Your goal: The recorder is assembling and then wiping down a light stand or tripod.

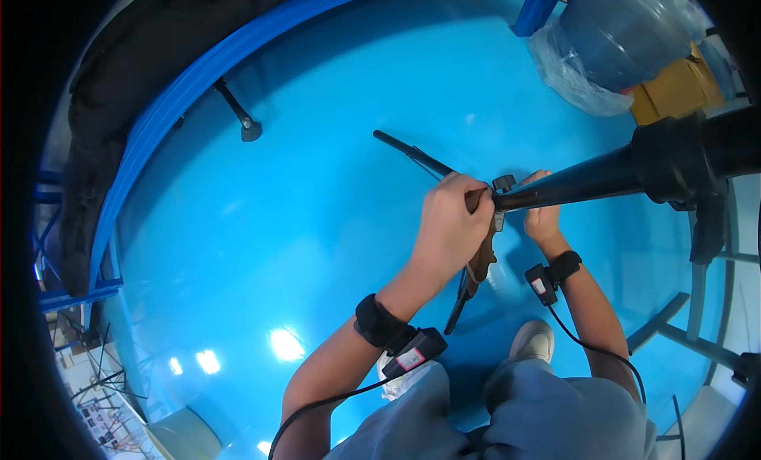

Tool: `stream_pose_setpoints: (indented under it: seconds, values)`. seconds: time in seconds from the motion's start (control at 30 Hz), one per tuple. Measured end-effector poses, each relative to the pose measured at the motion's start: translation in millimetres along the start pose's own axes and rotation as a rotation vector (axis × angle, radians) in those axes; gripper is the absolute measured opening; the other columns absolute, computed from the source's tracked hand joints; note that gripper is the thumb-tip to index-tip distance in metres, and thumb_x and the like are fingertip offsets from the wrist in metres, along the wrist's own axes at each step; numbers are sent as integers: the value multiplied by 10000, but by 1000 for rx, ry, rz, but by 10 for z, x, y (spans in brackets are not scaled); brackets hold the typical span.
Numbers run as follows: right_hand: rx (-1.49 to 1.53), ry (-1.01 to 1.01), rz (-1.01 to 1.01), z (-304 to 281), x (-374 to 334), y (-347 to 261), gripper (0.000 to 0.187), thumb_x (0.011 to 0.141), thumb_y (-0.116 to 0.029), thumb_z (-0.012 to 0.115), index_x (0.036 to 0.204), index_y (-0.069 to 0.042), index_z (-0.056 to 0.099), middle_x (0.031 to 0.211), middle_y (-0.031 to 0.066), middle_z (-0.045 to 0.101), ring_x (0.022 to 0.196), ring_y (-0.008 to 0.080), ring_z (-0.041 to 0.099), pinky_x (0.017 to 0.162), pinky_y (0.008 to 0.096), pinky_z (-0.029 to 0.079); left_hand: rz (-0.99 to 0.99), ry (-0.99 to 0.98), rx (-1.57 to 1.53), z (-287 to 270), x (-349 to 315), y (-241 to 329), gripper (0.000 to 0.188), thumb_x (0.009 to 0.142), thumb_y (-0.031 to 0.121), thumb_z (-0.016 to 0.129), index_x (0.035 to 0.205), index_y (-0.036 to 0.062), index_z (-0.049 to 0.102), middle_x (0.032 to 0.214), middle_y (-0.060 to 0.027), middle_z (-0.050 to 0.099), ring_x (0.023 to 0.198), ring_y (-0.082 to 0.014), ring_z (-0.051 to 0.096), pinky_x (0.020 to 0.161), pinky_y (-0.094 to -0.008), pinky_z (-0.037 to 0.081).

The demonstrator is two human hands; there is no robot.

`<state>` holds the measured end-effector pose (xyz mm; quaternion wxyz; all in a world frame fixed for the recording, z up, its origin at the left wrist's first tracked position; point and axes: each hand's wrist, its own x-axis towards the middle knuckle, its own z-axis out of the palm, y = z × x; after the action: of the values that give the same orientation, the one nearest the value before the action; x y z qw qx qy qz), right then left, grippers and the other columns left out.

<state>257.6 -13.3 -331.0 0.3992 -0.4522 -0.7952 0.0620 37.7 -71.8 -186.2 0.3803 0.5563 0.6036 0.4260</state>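
The pole of a black stand (575, 178) is slanted from the right edge, close to the camera, down to legs spread over the blue floor (317, 238). Black straps (380, 323) are worn on both wrists. At the pole's lower end, a brown piece (481, 263) is pinched in the grip of the left hand (453, 226); the right hand (544, 220) is partly hidden behind the pole, and its grip cannot be made out. Beyond, a translucent bucket (626, 32) is placed beside a yellow box (678, 87).
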Motion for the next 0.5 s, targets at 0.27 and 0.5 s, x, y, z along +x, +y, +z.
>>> stream_pose_setpoints:
  seconds: [0.27,0.5]
  values:
    - [38,25,-12,-52,115,-91,511,896,-468,315,761,-15,511,748,142,510,723,317,479,676,411,374,-34,-30,-23,-13,-222,-195,170,804,119,626,887,-25,658,868,-155,647,790,-287,637,718,-335,490]
    - [52,47,-12,5,48,-2,519,889,-493,334,771,-18,506,754,134,515,723,296,479,677,404,374,94,78,-24,-73,-7,-11,145,824,115,629,906,-5,637,882,-131,651,842,-253,644,739,-312,494]
